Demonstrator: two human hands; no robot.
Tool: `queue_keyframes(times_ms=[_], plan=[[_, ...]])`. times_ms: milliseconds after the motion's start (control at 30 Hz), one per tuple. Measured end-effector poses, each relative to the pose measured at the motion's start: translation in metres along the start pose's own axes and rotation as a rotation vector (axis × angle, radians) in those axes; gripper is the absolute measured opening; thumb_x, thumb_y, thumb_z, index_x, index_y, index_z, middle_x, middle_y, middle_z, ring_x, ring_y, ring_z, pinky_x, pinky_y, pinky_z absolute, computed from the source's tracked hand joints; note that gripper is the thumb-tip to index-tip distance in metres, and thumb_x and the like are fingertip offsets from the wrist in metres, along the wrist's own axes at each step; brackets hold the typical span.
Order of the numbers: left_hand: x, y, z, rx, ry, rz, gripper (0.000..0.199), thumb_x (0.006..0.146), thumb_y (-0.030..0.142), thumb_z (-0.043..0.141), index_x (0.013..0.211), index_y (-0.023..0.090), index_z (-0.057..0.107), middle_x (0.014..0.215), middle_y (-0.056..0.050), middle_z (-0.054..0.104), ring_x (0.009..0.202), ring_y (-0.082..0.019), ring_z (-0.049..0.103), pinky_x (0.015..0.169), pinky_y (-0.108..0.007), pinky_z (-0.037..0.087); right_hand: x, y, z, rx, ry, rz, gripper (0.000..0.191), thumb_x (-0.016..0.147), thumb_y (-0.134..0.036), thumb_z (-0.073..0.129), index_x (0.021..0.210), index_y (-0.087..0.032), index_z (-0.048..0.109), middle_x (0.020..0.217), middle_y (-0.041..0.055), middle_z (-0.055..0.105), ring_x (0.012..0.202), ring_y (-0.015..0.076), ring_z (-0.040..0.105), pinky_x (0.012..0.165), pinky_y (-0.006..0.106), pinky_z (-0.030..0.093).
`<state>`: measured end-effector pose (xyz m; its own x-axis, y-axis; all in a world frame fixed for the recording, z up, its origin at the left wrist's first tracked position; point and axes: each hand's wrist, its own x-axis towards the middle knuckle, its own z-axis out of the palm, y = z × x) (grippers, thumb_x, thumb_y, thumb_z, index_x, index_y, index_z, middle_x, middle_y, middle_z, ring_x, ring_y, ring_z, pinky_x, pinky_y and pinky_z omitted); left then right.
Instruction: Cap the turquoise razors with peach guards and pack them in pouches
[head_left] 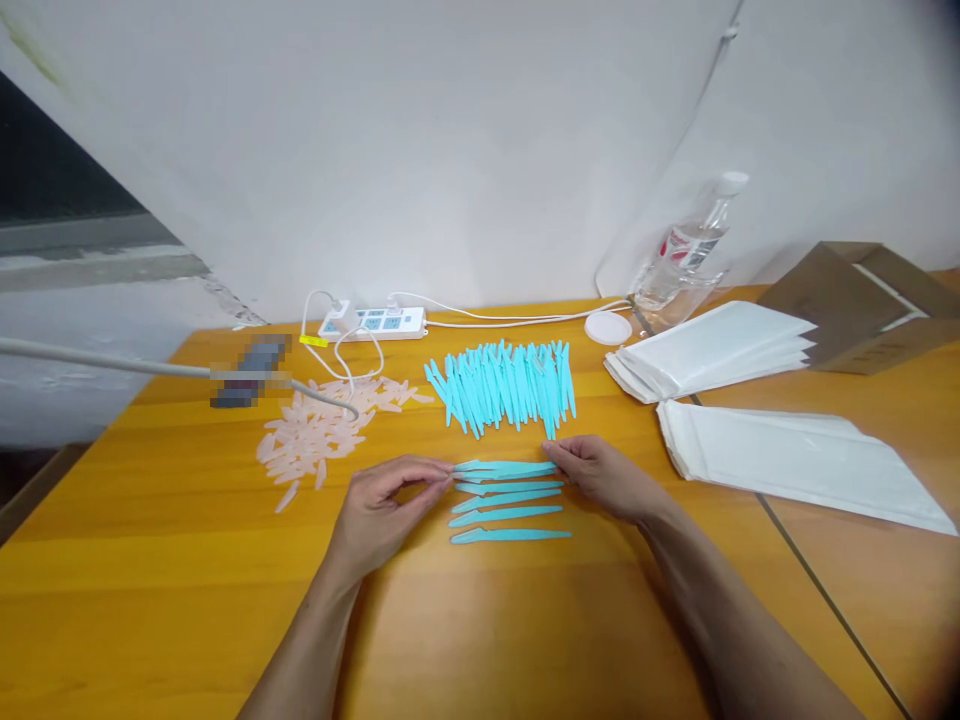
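Note:
Turquoise eyebrow razors (510, 535) lie roughly parallel in a short column on the wooden table. My left hand (390, 500) pinches the left end of the topmost razor (506, 468) in that column, thumb and fingertips together. At its other end, my right hand (604, 475) is closed, with thumb and index finger at the tip. The right index fingertip also meets the lower end of a razor (550, 425) hanging out of the big turquoise pile (499, 385) behind. To the left is a scattered heap of translucent pink blade covers (315, 430).
A white power strip (375, 323) with cables sits by the wall, near a blurred-out dark object (251, 370). A grey cable (150, 362) crosses at left. On the right are white envelopes (795, 460), a round white lid (607, 327), a plastic bottle (686, 250) and a cardboard box (847, 320).

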<state>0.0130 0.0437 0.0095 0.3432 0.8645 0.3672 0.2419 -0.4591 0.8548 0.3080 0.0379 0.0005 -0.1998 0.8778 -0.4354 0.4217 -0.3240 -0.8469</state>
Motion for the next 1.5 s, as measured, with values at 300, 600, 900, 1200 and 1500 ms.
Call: queue_keyframes(times_ms=[300, 600, 900, 1200, 1500], plan=[[-0.001, 0.005, 0.004, 0.025, -0.053, 0.077, 0.018, 0.085, 0.006, 0.070, 0.094, 0.020, 0.077, 0.095, -0.006, 0.080, 0.090, -0.017, 0.076, 0.083, -0.027, 0.060, -0.002, 0.001, -0.002, 0.147, -0.122, 0.090, 0.054, 0.091, -0.070, 0.046, 0.068, -0.022, 0.036, 0.055, -0.0090, 0.027, 0.045, 0.0067, 0.019, 0.042, 0.024, 0.013], [-0.001, 0.003, -0.001, -0.276, 0.149, -0.315, 0.011, 0.079, 0.024, 0.081, 0.083, 0.016, 0.074, 0.087, -0.007, 0.080, 0.079, -0.018, 0.077, 0.076, -0.026, 0.063, -0.014, -0.009, -0.006, 0.149, -0.287, -0.002, 0.048, 0.088, -0.065, 0.060, 0.078, -0.020, 0.049, 0.060, -0.0090, 0.030, 0.051, 0.0067, 0.019, 0.045, 0.024, 0.013], [0.001, 0.000, -0.008, -0.366, 0.195, -0.511, 0.026, 0.074, 0.031, 0.086, 0.084, 0.014, 0.071, 0.077, -0.005, 0.078, 0.068, -0.013, 0.073, 0.067, -0.022, 0.060, -0.013, -0.010, -0.004, 0.095, -0.281, -0.094, 0.051, 0.094, -0.066, 0.049, 0.072, -0.021, 0.040, 0.063, -0.0078, 0.025, 0.055, 0.0085, 0.017, 0.047, 0.026, 0.014], [0.003, 0.004, 0.003, -0.420, 0.157, -0.588, 0.030, 0.071, 0.034, 0.088, 0.082, 0.013, 0.068, 0.073, -0.005, 0.077, 0.064, -0.013, 0.072, 0.064, -0.022, 0.060, -0.011, -0.013, -0.001, 0.000, -0.197, -0.109, 0.052, 0.093, -0.070, 0.044, 0.074, -0.021, 0.041, 0.067, -0.0059, 0.027, 0.059, 0.0103, 0.020, 0.050, 0.026, 0.017], [0.002, 0.006, 0.016, -0.301, 0.005, -0.583, 0.027, 0.078, 0.037, 0.081, 0.091, 0.015, 0.073, 0.082, -0.007, 0.077, 0.072, -0.016, 0.072, 0.069, -0.027, 0.060, -0.016, -0.020, 0.007, -0.127, -0.164, -0.232, 0.048, 0.097, -0.060, 0.043, 0.071, -0.020, 0.042, 0.069, -0.0043, 0.030, 0.063, 0.0111, 0.026, 0.054, 0.025, 0.023]])
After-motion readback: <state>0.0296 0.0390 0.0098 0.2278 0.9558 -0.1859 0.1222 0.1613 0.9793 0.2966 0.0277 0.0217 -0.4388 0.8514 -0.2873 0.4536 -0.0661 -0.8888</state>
